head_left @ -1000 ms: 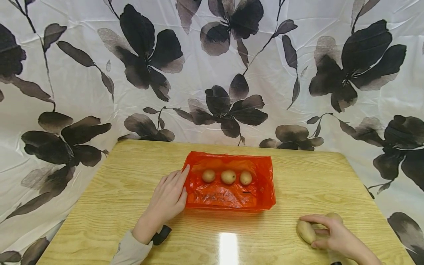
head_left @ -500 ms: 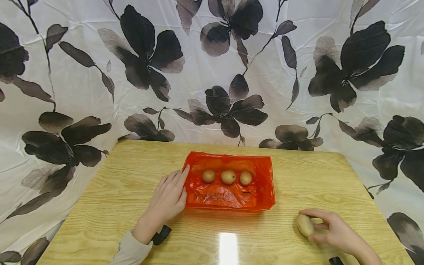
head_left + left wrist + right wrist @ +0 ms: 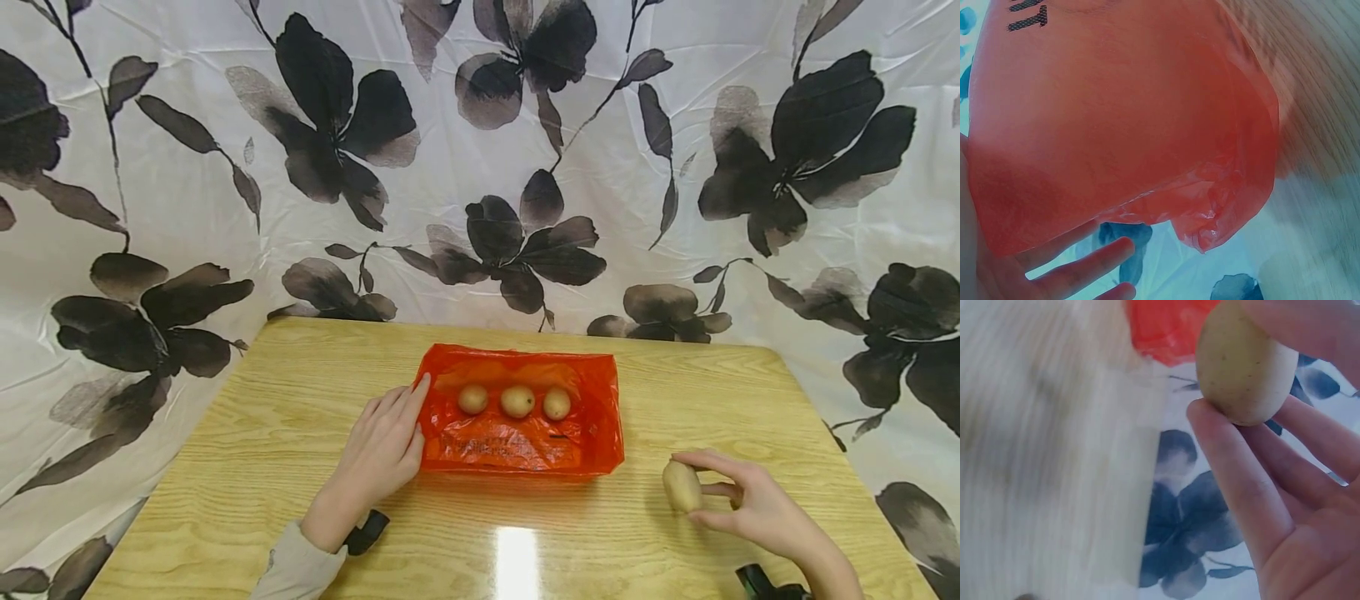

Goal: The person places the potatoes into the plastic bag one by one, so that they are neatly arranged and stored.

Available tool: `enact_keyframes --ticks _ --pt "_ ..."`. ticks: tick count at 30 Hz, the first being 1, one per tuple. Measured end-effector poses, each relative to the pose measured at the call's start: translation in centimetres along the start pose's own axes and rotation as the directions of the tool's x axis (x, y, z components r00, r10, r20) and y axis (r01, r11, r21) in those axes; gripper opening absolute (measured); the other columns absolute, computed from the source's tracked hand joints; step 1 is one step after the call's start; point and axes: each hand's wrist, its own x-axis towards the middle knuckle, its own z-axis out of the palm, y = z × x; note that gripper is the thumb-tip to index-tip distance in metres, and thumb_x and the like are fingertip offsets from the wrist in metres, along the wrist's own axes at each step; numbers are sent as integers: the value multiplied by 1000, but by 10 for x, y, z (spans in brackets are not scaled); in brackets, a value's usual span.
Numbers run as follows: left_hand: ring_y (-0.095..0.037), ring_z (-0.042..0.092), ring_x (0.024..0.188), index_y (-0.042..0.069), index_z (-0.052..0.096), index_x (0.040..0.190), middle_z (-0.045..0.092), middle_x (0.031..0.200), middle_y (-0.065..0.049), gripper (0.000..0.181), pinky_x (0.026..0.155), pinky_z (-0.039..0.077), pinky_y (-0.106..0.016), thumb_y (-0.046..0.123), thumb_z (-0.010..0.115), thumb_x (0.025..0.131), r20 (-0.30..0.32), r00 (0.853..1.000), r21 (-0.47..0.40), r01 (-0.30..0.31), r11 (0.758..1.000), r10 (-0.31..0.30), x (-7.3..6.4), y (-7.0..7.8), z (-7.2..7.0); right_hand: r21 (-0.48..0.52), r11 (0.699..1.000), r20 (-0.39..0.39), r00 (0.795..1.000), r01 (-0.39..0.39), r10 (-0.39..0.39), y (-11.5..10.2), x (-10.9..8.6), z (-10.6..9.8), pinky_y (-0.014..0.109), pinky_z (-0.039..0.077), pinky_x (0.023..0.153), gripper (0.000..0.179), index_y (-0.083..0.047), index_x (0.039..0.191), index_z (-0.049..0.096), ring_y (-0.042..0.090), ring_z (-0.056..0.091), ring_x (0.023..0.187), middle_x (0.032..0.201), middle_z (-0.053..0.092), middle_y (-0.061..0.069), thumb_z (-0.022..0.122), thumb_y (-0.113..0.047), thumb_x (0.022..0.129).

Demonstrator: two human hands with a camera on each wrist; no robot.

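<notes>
Your right hand [image 3: 753, 508] pinches a potato [image 3: 682, 487] between thumb and fingertips, so it sits at the tips of that hand, on their left side, and seems clear of the table [image 3: 337, 358] under it. What matters most here, as I judge it, is how that potato stands to the red plastic bag [image 3: 600, 417]: the bag lies ahead of your right hand and to its left, with a strip of bare tabletop between. The potato's long axis runs roughly from your fingertips to your thumb, its far end leaning a little left. Your right hand alone has hold of it; your left hand [image 3: 378, 442] is the one at the bag, its fingers straight and parted against the bag's side. Just to the right of that left hand, three more potatoes [image 3: 517, 402] sit in a row inside. The one you're pinching is pale yellow-brown, egg-shaped and smooth, with a scatter of small dark specks.
</notes>
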Motion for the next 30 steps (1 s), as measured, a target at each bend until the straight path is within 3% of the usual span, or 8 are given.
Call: enact_keyframes --ticks 14,18,21,30 --pt "-35 54 121 -4 45 145 61 130 -20 60 101 42 -51 10 53 87 7 1000 8 -4 1000 4 0 0 0 -72 990 -69 990 119 -124 -21 25 0 22 55 81 69 -1 130 60 2 55 118 128 61 -3 85 9 67" --pt "-35 54 121 -4 45 145 61 130 -19 60 100 43 -50 10 54 87 6 1000 8 -4 1000 4 0 0 0 -60 981 -75 979 184 -188 -25 33 1 22 55 81 72 0 130 59 6 55 116 125 61 11 85 14 64" --pt "-35 54 121 -4 45 145 61 130 -19 60 101 43 -50 10 54 87 6 1000 7 -5 1000 5 0 1 0 -60 976 -80 973 211 -216 -28 40 1 22 55 80 74 1 129 59 8 55 114 123 61 15 85 16 61" --pt "-35 54 121 -4 44 145 61 130 -19 60 102 42 -50 10 53 88 11 1000 5 -3 1000 3 0 1 0 -87 970 -48 972 227 -232 -48 62 -5 25 57 79 69 -2 125 60 8 57 111 121 62 6 85 13 63"
